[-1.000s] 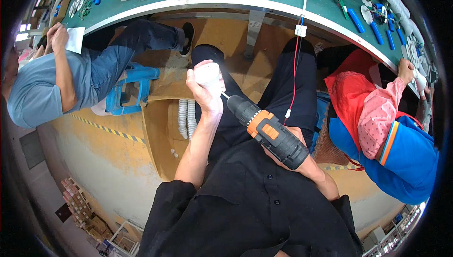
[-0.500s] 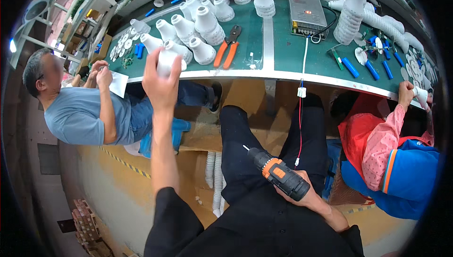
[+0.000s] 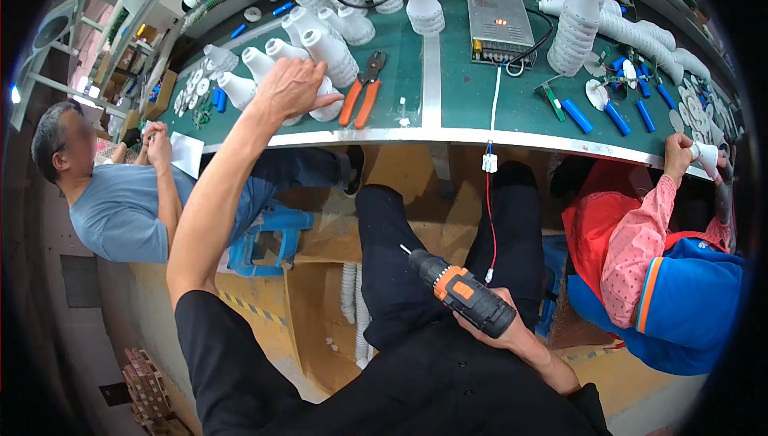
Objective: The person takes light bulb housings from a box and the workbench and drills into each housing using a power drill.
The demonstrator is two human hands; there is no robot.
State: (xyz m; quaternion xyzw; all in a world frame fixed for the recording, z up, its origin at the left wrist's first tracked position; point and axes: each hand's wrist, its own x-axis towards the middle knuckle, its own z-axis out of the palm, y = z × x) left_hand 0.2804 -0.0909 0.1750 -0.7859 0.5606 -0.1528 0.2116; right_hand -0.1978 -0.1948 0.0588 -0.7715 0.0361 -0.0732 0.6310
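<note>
My left hand [image 3: 290,89] is over the near edge of the bench, its fingers curled around the top of a white cone-shaped housing [image 3: 327,110]. The fingers partly hide that piece. Several more white housings [image 3: 330,54] stand close behind it, some stacked. Beside them lie orange-handled pliers [image 3: 364,98]. Down at my lap, my right hand [image 3: 512,330] is closed around a black and orange cordless drill [image 3: 460,290], whose bit points up and to the left.
A metal power supply [image 3: 500,24] stands on the bench [image 3: 448,108], with a wire [image 3: 490,220] hanging over the edge. Blue cylinders [image 3: 616,118] and white discs lie right. A person in blue-grey [image 3: 128,204] sits left; another person's hand [image 3: 678,156] holds a white part right.
My left hand has turned over and moved slightly right, from a blurred white piece to a housing at the bench edge. The drill stays in my right hand. The view has shifted slightly.
</note>
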